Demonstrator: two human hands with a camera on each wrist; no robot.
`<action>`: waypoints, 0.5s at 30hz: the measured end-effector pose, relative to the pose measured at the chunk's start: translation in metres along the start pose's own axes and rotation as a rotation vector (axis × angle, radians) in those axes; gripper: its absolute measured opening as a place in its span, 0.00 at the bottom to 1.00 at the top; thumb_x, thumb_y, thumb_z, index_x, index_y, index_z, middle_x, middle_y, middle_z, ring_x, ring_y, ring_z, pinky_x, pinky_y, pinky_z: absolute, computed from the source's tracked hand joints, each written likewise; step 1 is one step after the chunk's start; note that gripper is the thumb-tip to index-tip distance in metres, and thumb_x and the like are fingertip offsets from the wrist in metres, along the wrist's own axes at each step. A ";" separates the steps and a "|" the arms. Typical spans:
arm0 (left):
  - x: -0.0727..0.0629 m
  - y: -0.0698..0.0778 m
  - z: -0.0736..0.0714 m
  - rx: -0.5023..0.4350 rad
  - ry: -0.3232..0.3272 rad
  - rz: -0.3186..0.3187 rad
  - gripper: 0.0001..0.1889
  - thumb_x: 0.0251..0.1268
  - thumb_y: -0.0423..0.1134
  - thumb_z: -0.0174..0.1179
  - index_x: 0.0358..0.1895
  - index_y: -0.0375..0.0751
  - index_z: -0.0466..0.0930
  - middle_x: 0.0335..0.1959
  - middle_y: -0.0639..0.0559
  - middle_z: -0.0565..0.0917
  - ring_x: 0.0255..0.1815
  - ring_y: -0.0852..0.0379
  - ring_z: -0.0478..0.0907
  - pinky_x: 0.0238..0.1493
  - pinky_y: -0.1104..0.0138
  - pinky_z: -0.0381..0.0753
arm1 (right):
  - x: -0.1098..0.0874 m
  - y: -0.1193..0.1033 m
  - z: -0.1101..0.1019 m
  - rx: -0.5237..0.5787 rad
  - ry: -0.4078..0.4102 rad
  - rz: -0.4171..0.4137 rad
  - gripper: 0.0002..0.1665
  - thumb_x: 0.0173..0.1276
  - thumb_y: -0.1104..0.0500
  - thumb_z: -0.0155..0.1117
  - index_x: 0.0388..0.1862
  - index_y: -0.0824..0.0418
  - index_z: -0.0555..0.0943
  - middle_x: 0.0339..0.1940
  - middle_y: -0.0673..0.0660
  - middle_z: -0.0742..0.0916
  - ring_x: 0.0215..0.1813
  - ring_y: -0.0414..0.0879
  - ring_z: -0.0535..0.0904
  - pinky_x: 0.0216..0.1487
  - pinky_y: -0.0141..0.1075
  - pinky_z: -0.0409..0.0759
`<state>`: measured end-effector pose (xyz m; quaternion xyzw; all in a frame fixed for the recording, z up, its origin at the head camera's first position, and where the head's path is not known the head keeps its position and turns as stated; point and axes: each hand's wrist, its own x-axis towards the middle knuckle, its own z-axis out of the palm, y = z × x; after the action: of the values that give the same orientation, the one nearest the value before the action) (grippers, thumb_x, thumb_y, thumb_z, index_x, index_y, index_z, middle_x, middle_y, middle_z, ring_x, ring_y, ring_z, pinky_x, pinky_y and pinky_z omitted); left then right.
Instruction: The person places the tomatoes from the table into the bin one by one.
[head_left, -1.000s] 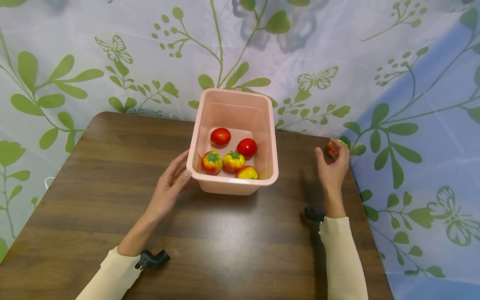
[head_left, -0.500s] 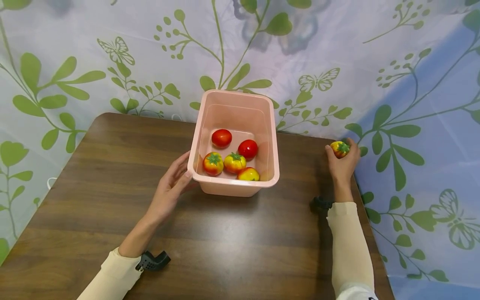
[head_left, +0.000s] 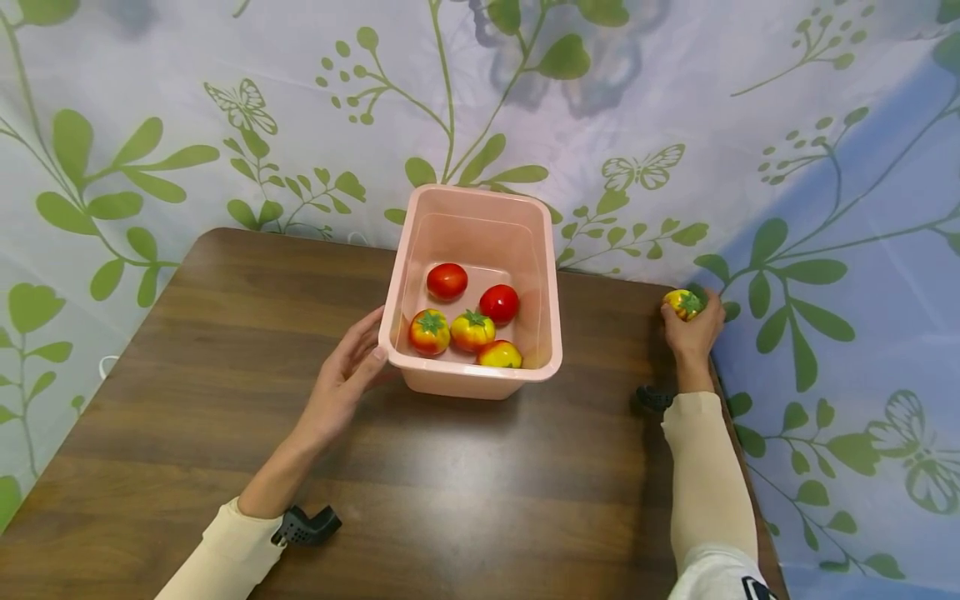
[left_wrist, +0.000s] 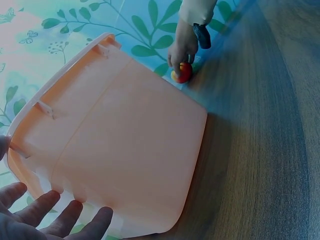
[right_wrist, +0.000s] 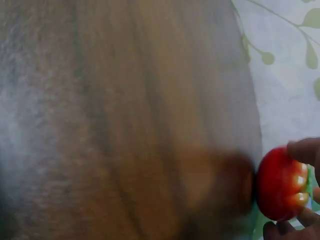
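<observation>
A pink plastic bin [head_left: 480, 387] stands on the wooden table with several tomatoes inside, such as a plain red tomato [head_left: 447, 282] and a red-and-yellow tomato [head_left: 429, 332] with a green leafy top. My left hand [head_left: 341, 379] rests on the bin's left near corner, thumb at the rim; in the left wrist view its spread fingers [left_wrist: 67, 217] touch the outer wall. At the table's far right corner my right hand [head_left: 693, 333] grips another red-and-yellow tomato [head_left: 682, 303]. Its red side shows in the right wrist view, with fingers above and below it.
The brown wooden table [head_left: 300, 283] meets a leaf-patterned cloth [head_left: 337, 125] behind and on the right. Black camera mounts sit on the left wrist [head_left: 311, 527] and right wrist [head_left: 654, 400].
My right hand has shifted right around the tomato at the corner and now grips it; the tomato's green top has come into clearer view. The left hand stays at the bin.
</observation>
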<state>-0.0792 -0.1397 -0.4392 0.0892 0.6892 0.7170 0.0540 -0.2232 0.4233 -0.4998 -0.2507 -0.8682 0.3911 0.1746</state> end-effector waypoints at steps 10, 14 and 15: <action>0.000 -0.001 0.000 -0.002 0.005 0.010 0.30 0.88 0.39 0.51 0.87 0.57 0.59 0.85 0.43 0.68 0.81 0.29 0.67 0.69 0.48 0.84 | 0.000 0.004 0.007 -0.044 -0.016 -0.012 0.44 0.76 0.53 0.69 0.84 0.58 0.61 0.81 0.68 0.69 0.83 0.63 0.63 0.90 0.53 0.59; -0.001 -0.001 0.000 -0.012 0.010 0.009 0.30 0.88 0.39 0.51 0.86 0.56 0.60 0.84 0.43 0.68 0.80 0.40 0.73 0.69 0.49 0.85 | -0.002 0.003 0.007 -0.037 -0.018 -0.003 0.44 0.77 0.52 0.68 0.85 0.58 0.60 0.81 0.68 0.68 0.84 0.63 0.62 0.90 0.54 0.58; -0.001 -0.001 0.000 -0.014 0.011 0.009 0.30 0.88 0.39 0.51 0.86 0.56 0.60 0.84 0.43 0.69 0.79 0.45 0.75 0.69 0.50 0.85 | -0.002 0.003 0.008 -0.038 -0.017 -0.001 0.44 0.77 0.52 0.68 0.85 0.58 0.60 0.82 0.68 0.68 0.84 0.63 0.62 0.90 0.54 0.58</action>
<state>-0.0785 -0.1401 -0.4399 0.0880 0.6841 0.7225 0.0479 -0.2244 0.4196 -0.5074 -0.2504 -0.8770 0.3765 0.1624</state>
